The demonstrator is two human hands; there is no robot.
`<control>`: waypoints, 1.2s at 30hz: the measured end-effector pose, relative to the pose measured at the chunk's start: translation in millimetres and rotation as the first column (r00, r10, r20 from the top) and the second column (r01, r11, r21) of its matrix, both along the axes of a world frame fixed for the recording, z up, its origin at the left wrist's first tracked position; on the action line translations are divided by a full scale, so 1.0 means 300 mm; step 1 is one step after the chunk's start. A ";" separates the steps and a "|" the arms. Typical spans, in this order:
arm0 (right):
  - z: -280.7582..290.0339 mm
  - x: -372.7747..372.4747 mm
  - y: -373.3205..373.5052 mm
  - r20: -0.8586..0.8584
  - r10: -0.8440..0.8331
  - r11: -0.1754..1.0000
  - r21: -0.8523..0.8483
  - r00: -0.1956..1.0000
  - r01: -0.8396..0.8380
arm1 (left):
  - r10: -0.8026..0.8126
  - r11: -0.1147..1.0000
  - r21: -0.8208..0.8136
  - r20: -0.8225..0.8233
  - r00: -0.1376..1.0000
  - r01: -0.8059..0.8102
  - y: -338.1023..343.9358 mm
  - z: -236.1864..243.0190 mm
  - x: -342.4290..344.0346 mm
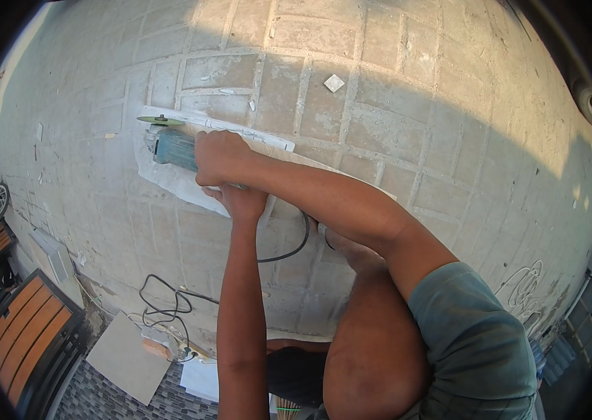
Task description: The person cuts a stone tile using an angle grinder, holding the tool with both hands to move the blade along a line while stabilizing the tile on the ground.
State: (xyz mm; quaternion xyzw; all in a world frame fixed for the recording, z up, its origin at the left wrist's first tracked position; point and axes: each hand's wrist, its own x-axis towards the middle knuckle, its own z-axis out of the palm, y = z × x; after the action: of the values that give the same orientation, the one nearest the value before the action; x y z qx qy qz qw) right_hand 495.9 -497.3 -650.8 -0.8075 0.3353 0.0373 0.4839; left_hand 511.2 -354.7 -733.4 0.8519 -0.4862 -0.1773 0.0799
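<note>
A blue-green angle grinder [175, 149] lies across the middle left, its body pointing left. Its thin green disc [161, 120] sits at the far side of the tool head, against a long pale strip [268, 138] with a white edge. My right hand [222, 157] is wrapped round the grinder body from above. Just below it, my left hand [241, 201] grips the rear of the tool, its fingers partly hidden. White dust surrounds the tool head, over a pale sheet or slab [191, 192]. A black cable [296, 248] curves away below my hands.
Around the work is paved ground [387, 133] with a small pale tile piece [334, 83]. My bare knee [376, 357] is close below. At lower left are slatted wooden benches [30, 336], a square tile [128, 357] and looped black cable [163, 301]. White cord [523, 283] lies at right.
</note>
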 end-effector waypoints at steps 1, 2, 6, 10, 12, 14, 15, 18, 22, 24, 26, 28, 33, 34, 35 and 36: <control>0.004 -0.001 0.000 0.002 0.003 1.000 0.007 1.000 -0.003 | -0.003 1.000 -0.007 0.001 1.000 0.003 -0.001 0.000 0.003; 0.007 -0.004 -0.001 0.002 0.003 1.000 0.007 1.000 -0.003 | -0.006 1.000 -0.014 0.001 1.000 0.006 -0.001 0.000 0.004; 0.001 -0.012 -0.002 -0.003 0.001 1.000 0.004 1.000 -0.001 | -0.006 1.000 -0.009 -0.020 1.000 0.006 -0.006 -0.007 0.000; 0.014 -0.008 0.004 0.011 0.009 1.000 0.009 1.000 -0.010 | 0.022 0.978 -0.209 0.044 0.999 -0.012 0.012 -0.033 0.014; 0.005 -0.017 0.000 0.006 0.011 1.000 -0.004 1.000 -0.011 | 0.021 0.974 -0.227 0.017 1.000 -0.016 0.004 -0.032 0.002; 0.004 -0.022 0.000 0.006 0.017 1.000 -0.014 1.000 -0.017 | 0.007 0.992 -0.125 -0.010 1.000 -0.008 0.013 -0.034 0.007; 0.003 -0.026 0.001 0.001 0.012 1.000 -0.014 1.000 -0.012 | 0.006 0.992 -0.126 -0.011 1.000 -0.007 0.013 -0.038 0.007; 0.022 -0.027 0.003 0.002 0.013 1.000 -0.015 1.000 -0.013 | -0.001 0.988 -0.155 -0.009 1.000 -0.001 0.023 -0.045 0.021; 0.016 -0.029 0.007 -0.008 0.013 1.000 -0.026 1.000 -0.013 | 0.007 0.978 -0.207 -0.021 1.000 -0.011 0.017 -0.049 0.018; 0.021 -0.034 0.009 -0.008 0.010 1.000 -0.015 1.000 -0.010 | 0.012 0.967 -0.253 -0.002 1.000 -0.012 0.019 -0.049 0.016; 0.018 -0.040 0.011 -0.012 0.004 1.000 -0.008 1.000 -0.004 | 0.037 0.960 -0.278 -0.022 0.999 -0.042 0.013 -0.049 0.007; 0.019 -0.042 0.018 -0.004 -0.015 1.000 -0.017 1.000 0.015 | 0.031 0.958 -0.284 0.000 1.000 -0.030 0.011 -0.052 0.010; 0.003 -0.045 0.009 -0.003 -0.004 1.000 -0.018 1.000 0.004 | 0.018 0.988 -0.151 -0.059 0.998 -0.027 0.012 -0.050 0.004; 0.007 -0.038 0.009 0.002 0.015 1.000 -0.023 1.000 -0.014 | 0.012 0.992 -0.125 -0.039 0.999 -0.017 0.017 -0.052 0.013; 0.012 -0.033 0.011 0.006 0.016 1.000 -0.024 1.000 -0.015 | 0.006 0.995 -0.099 -0.021 1.000 -0.008 0.021 -0.054 0.021; 0.016 -0.030 0.014 0.011 0.016 0.999 -0.029 1.000 -0.015 | 0.007 0.995 -0.099 -0.017 1.000 -0.008 0.023 -0.057 0.026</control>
State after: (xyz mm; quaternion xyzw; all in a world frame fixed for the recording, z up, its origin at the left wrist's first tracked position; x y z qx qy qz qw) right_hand 487.1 -493.3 -645.9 -0.8173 0.3267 0.0315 0.4737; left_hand 518.9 -347.8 -750.5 0.8472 -0.4905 -0.1597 0.1270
